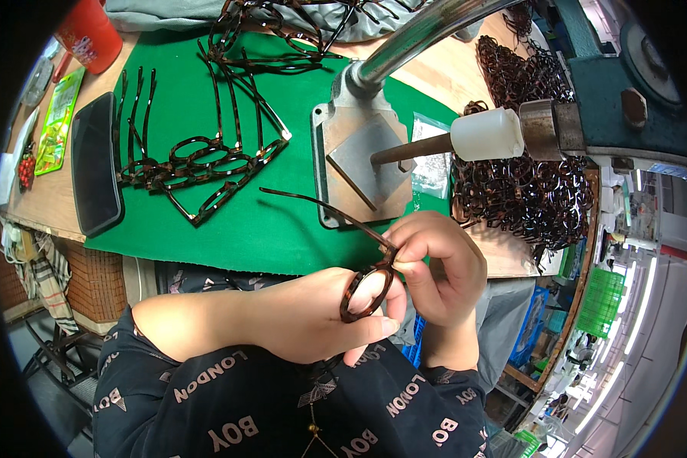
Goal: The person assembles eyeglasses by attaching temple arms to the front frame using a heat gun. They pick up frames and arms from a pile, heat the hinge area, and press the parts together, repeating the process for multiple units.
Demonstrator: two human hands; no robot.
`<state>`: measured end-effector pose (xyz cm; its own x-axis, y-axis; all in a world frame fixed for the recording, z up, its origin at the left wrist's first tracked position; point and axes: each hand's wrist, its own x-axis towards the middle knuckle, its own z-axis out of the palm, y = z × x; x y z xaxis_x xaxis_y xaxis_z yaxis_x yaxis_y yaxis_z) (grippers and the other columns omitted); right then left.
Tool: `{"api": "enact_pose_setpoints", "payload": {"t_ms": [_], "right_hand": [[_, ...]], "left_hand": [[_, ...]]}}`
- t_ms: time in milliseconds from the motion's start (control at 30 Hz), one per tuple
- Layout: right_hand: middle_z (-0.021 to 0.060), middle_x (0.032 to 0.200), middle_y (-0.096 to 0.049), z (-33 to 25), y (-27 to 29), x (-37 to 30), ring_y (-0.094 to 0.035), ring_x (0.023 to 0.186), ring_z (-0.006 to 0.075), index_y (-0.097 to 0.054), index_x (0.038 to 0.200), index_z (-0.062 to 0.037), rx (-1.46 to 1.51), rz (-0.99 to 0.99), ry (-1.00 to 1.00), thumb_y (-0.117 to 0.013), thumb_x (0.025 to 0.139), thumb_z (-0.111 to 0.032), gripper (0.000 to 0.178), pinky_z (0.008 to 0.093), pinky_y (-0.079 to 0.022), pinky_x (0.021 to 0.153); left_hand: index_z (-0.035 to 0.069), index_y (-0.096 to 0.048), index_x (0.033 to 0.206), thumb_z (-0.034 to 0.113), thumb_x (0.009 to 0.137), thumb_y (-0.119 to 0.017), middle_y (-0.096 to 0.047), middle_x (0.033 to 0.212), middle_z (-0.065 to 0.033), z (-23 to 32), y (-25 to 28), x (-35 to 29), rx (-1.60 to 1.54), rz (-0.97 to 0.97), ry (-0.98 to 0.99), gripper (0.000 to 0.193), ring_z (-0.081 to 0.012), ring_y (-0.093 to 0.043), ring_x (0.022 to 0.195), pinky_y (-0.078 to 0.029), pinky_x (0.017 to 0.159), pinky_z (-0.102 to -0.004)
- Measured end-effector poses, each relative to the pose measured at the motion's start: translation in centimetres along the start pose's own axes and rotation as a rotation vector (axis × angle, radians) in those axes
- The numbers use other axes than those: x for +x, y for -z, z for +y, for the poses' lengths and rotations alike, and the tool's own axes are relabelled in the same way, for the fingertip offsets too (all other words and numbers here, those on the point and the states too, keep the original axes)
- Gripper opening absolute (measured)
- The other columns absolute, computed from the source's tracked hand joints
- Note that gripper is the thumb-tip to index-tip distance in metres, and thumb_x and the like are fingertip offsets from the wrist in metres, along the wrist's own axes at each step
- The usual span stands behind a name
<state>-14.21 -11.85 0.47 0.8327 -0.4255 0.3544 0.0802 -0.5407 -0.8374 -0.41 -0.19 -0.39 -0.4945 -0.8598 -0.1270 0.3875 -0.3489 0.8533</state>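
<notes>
Both hands are on one tortoiseshell eyeglass frame [348, 299], held low in front of my body at the near edge of the green mat. My left hand [336, 317] grips the front, its thumb and fingers closed around a rim. At the hinge corner my right hand [439, 263] pinches the frame between thumb and fingertips. One temple arm of the frame stretches up and left over the mat. The far side of the frame is hidden by my left hand. Just beyond stands a metal press base [324, 183] with a tilted square plate.
Several tortoiseshell frames [229, 164] lie on the green mat [275, 244], more at its far edge. Heaped frames [523, 198] fill the right side. A white-collared press rod [487, 134] juts in from the right. At left are a dark phone [97, 164] and a red cup [90, 37].
</notes>
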Motion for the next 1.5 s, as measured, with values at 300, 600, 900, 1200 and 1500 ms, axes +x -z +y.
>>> {"api": "enact_pose_setpoints", "payload": {"t_ms": [300, 600, 900, 1200, 1500], "right_hand": [[0.0104, 0.075, -0.060, 0.9, 0.2, -0.2, -0.061, 0.072, 0.0246, -0.056, 0.078, 0.0000, 0.140, 0.021, -0.047, -0.064, 0.075, -0.001, 0.009, 0.0318, -0.049, 0.067], [0.0113, 0.076, -0.060, 1.1, -0.5, -0.5, -0.060, 0.072, 0.0227, -0.056, 0.082, 0.0011, 0.298, 0.086, -0.107, -0.062, 0.077, 0.000, 0.008, 0.0309, -0.048, 0.066], [0.0153, 0.075, -0.061, 2.0, -0.5, 0.1, -0.062, 0.073, 0.0233, -0.058, 0.083, 0.0064, 0.657, 0.073, -0.064, -0.060, 0.074, 0.011, 0.010, 0.0297, -0.050, 0.067], [0.0181, 0.079, -0.062, 0.2, 1.4, 1.5, -0.062, 0.072, 0.0252, -0.049, 0.089, 0.0025, 0.315, 0.429, 0.170, -0.052, 0.088, -0.005, 0.008, 0.0343, -0.051, 0.067], [0.0131, 0.070, -0.053, -1.7, 5.7, 0.2, -0.053, 0.063, 0.0223, -0.048, 0.097, 0.0010, 0.121, 0.551, 0.285, -0.047, 0.094, -0.026, 0.027, 0.0304, -0.046, 0.053]], "left_hand": [[0.004, -0.048, 0.094, 0.020, 0.090, -0.050, -0.056, 0.060, -0.0028, 0.3, 0.5, -0.2, -0.213, -0.062, 0.082, 0.016, -0.0060, -0.050, 0.047, -0.036, 0.044, -0.0175], [0.003, -0.047, 0.094, 0.019, 0.090, -0.051, -0.055, 0.061, -0.0017, 0.1, 0.2, -0.1, -0.212, -0.049, 0.068, 0.016, -0.0062, -0.051, 0.047, -0.037, 0.043, -0.0176], [0.003, -0.048, 0.095, 0.021, 0.091, -0.050, -0.058, 0.059, -0.0034, 1.1, 0.1, -0.1, -0.198, -0.072, 0.063, 0.018, -0.0064, -0.051, 0.048, -0.037, 0.044, -0.0184], [0.003, -0.049, 0.094, 0.021, 0.092, -0.049, -0.059, 0.059, -0.0037, 6.1, 0.1, 1.6, -0.146, 0.114, -0.039, 0.018, -0.0044, -0.047, 0.042, -0.036, 0.040, -0.0175], [0.001, -0.055, 0.082, 0.025, 0.094, -0.045, -0.060, 0.058, -0.0063, 8.0, 0.5, 4.5, -0.147, 0.212, -0.164, 0.029, -0.0078, -0.051, 0.041, -0.039, 0.039, -0.0185]]}}
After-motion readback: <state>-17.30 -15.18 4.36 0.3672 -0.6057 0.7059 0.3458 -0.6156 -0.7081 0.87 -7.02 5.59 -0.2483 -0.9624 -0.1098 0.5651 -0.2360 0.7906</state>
